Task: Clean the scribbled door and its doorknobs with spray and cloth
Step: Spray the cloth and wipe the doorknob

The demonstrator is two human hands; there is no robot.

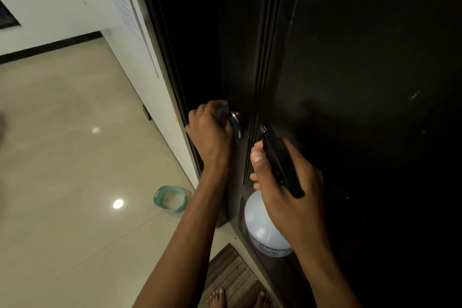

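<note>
Head view: the left hand (210,130) wraps a blue cloth (226,117) around the knob (236,117) on the dark door (350,57). At 4 o'clock from it, the right hand (287,182) grips the spray bottle (265,227). A teal tub (170,199) sits on the floor (75,157).

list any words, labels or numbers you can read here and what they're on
None can be read.
Spray bottle, held by the right hand: a label with dark print near its base, too blurred to read.
White wall by the door frame: faint lines of writing or scribble, too small to read.
</note>
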